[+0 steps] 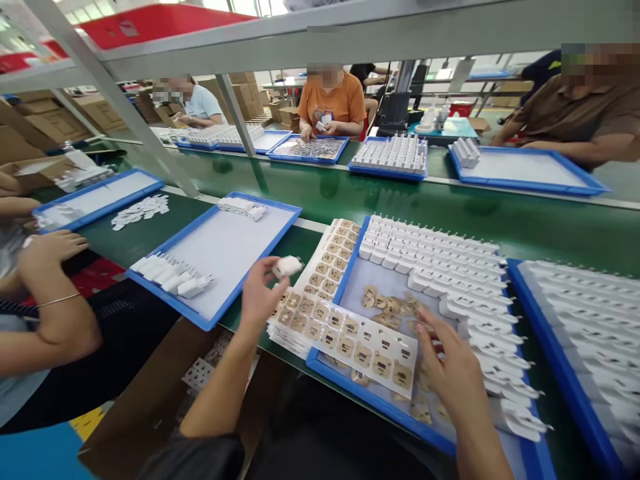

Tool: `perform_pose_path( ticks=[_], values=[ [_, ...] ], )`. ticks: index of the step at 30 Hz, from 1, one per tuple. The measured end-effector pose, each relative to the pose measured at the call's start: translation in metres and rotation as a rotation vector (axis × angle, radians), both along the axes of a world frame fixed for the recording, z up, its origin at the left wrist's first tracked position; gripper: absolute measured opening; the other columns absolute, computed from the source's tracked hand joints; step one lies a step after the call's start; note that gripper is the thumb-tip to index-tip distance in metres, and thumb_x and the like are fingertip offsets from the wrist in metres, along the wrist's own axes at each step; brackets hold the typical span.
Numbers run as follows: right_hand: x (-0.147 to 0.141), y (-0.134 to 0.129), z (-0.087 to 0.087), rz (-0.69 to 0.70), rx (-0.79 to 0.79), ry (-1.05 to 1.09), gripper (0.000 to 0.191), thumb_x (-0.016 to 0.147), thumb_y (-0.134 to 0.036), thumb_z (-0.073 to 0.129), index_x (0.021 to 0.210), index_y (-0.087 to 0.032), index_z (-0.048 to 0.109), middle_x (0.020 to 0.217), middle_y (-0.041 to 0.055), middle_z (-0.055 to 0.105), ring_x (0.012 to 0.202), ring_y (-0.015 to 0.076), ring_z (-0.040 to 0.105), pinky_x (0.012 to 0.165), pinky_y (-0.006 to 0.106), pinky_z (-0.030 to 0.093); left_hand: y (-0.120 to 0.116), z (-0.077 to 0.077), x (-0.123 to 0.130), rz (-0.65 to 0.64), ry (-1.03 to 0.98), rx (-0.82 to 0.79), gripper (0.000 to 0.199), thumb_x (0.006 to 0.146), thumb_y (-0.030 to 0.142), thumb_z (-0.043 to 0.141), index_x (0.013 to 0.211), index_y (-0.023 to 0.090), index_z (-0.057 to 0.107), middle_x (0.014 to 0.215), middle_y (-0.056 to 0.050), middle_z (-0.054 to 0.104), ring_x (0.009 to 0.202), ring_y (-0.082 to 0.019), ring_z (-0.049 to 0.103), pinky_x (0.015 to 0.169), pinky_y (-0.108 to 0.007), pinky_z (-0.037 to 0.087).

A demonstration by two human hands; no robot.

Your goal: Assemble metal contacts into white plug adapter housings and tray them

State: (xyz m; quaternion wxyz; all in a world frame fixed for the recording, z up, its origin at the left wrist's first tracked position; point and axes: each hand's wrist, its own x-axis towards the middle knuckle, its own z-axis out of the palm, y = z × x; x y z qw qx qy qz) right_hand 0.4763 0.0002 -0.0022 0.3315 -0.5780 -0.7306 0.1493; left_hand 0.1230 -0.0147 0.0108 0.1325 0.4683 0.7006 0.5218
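Observation:
Between the thumb and fingers of my left hand is a white plug charger, held above the tray's left edge. My right hand is over the blue-rimmed tray, its fingers curled in a pinch; whatever they hold, if anything, does not show clearly. Loose tan backing pieces lie beside those fingertips. A sheet of tan die-cut labels lies across the tray, partly peeled at its upper right. Rows of white chargers fill the tray's back and right side.
Left of me is a blue-rimmed tray with several chargers. More label sheets are stacked between the trays. A packed tray stands at right. A neighbour's arm rests at left; other people sit across the green bench. A metal shelf crosses overhead.

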Motion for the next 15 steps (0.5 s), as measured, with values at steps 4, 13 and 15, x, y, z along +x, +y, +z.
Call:
perform_pose_path(
  ticks=[4, 13, 15],
  values=[
    [0.002, -0.005, -0.004, 0.024, -0.031, -0.009, 0.037, 0.097, -0.048, 0.045, 0.113, -0.023, 0.068, 0.114, 0.0098, 0.070, 0.076, 0.0221, 0.067, 0.065, 0.036, 0.058, -0.001, -0.004, -0.087, 0.385, 0.119, -0.243, 0.046, 0.071, 0.034, 0.071, 0.111, 0.019, 0.055, 0.107, -0.007, 0.068, 0.098, -0.023, 0.069, 0.090, -0.037, 0.056],
    [0.008, -0.002, -0.017, 0.069, -0.064, -0.049, 0.043, 0.094, -0.058, 0.044, 0.109, -0.027, 0.070, 0.105, 0.0074, 0.073, 0.080, 0.0271, 0.071, 0.061, 0.038, 0.058, -0.068, -0.022, -0.132, 0.395, 0.362, -0.511, 0.046, 0.069, 0.045, 0.066, 0.106, 0.018, 0.060, 0.105, -0.011, 0.064, 0.108, -0.032, 0.059, 0.095, -0.043, 0.047],
    [0.009, 0.001, -0.019, 0.069, -0.061, -0.055, 0.045, 0.093, -0.060, 0.042, 0.109, -0.027, 0.069, 0.106, 0.0074, 0.073, 0.083, 0.0286, 0.071, 0.061, 0.039, 0.058, -0.084, -0.026, -0.134, 0.396, 0.363, -0.551, 0.048, 0.070, 0.049, 0.064, 0.107, 0.018, 0.061, 0.106, -0.012, 0.062, 0.111, -0.033, 0.056, 0.096, -0.043, 0.046]
  ],
)
